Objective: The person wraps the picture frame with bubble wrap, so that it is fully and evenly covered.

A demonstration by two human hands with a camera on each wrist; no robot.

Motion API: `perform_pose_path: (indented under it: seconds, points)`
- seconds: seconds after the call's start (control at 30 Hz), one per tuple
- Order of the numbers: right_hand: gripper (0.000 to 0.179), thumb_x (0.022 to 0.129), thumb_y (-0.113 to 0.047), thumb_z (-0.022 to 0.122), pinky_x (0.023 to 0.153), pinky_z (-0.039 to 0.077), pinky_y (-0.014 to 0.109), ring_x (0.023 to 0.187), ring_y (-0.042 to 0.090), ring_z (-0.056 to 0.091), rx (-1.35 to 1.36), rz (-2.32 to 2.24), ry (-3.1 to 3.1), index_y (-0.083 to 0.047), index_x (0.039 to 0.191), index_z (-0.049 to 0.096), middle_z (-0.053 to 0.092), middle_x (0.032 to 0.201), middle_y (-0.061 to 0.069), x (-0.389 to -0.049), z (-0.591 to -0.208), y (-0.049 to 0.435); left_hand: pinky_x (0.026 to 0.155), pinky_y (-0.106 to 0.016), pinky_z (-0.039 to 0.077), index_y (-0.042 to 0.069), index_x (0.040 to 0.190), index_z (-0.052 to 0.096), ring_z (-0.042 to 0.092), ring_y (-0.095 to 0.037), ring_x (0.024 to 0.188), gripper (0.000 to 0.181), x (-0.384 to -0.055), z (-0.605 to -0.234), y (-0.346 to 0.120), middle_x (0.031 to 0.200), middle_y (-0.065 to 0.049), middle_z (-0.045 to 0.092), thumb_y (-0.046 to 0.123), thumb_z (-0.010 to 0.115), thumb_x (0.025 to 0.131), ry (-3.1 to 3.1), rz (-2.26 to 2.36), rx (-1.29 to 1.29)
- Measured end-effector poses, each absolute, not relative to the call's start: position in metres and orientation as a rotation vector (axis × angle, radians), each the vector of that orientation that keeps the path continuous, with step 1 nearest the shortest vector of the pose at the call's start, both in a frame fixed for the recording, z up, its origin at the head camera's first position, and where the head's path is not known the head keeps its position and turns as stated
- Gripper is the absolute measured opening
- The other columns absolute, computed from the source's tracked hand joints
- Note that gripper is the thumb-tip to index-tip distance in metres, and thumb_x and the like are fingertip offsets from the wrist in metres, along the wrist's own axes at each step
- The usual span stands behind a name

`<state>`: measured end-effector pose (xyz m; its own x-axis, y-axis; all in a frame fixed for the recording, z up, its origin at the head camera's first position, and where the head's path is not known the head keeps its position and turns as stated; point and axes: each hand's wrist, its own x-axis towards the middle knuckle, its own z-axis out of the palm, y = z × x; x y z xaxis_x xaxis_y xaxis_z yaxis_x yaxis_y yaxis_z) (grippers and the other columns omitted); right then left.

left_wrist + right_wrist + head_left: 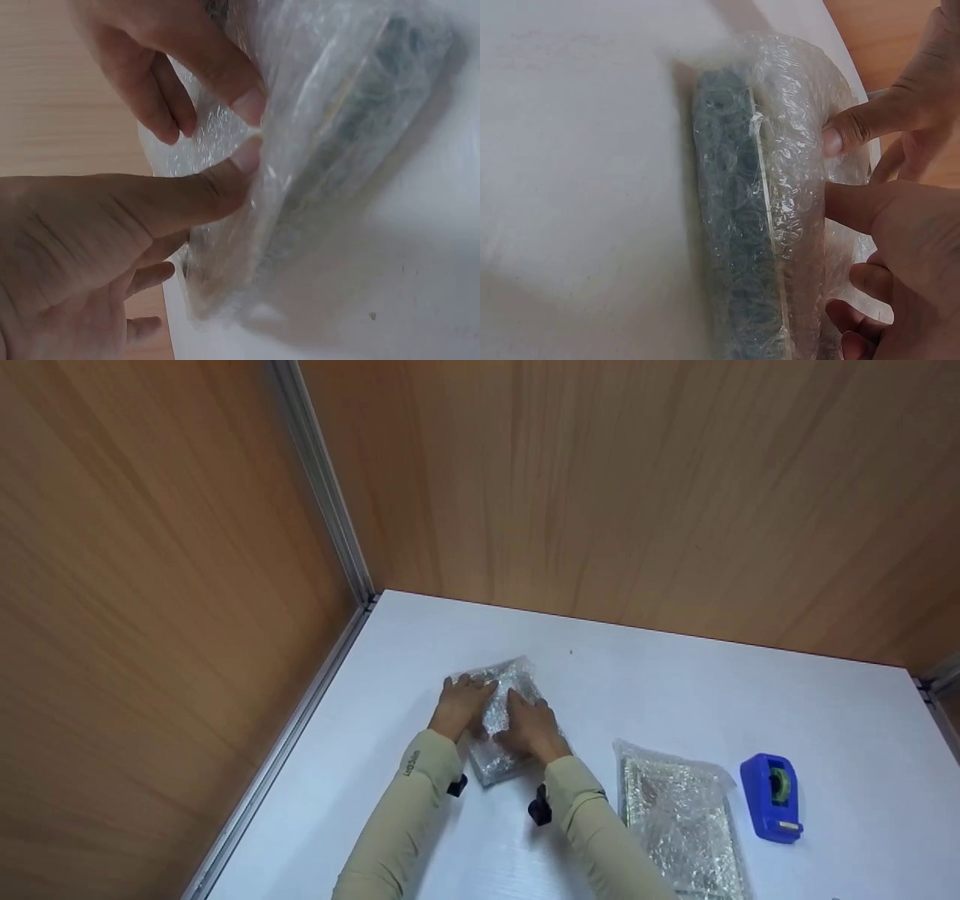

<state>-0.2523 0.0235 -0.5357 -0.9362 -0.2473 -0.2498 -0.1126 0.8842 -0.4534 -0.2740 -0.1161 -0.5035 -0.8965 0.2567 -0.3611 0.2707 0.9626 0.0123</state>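
A flat, dark-sided package in bubble wrap [493,763] lies on the white table. My left hand [459,709] is over its far left part, and the left thumb [217,187] presses straight against the clear wrap. From the other side my right hand [529,727] reaches over the package. Its thumb [855,202] touches the wrap close to the left thumb, while its other fingers [870,281] are loosely bent. In the left wrist view the two thumb tips nearly meet on the bubble wrap [315,112]. The package's greenish-blue side [735,195] shows through the plastic.
To the right, a second bubble-wrapped package [682,817] lies near the front. A blue tape dispenser [772,799] with a greenish roll stands beside it. Wood-grain panels [637,495] rise behind and to the left of the white table [810,705].
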Motion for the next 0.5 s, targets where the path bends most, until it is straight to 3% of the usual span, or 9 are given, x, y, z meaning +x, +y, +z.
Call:
perform_pose_path:
  seconds: [0.17,0.33,0.5]
  points:
    - [0.081,0.082,-0.035,0.068,0.110,0.018,0.051,0.133,0.042,0.023,-0.274,-0.666,2.751,-0.013,0.146,0.024,0.034,0.145,0.011,-0.2528,-0.5381,0.0229,0.110,-0.050,0.019,0.027,0.146,0.025,0.017,-0.034,0.137,0.097,-0.2734,-0.5042,-0.1140,0.151,-0.011,0.021,0.036,0.080,0.067,2.773,-0.109,0.446]
    - [0.079,0.081,-0.037,0.068,0.110,0.019,0.052,0.132,0.043,0.026,-0.303,-0.661,2.764,-0.012,0.145,0.028,0.038,0.143,0.012,-0.2536,-0.5409,0.0220,0.112,-0.050,0.015,0.031,0.145,0.028,0.006,-0.031,0.140,0.087,-0.2763,-0.5059,-0.1171,0.155,-0.001,0.010,0.033,0.076,0.072,2.709,-0.131,0.487]
    - [0.078,0.083,-0.035,0.067,0.110,0.017,0.053,0.133,0.041,0.025,-0.306,-0.672,2.749,-0.013,0.145,0.026,0.038,0.143,0.011,-0.2547,-0.5441,0.0234,0.111,-0.051,0.013,0.032,0.144,0.030,0.004,-0.029,0.141,0.085,-0.2802,-0.5060,-0.1201,0.154,0.003,0.013,0.028,0.076,0.072,2.653,0.022,0.428]
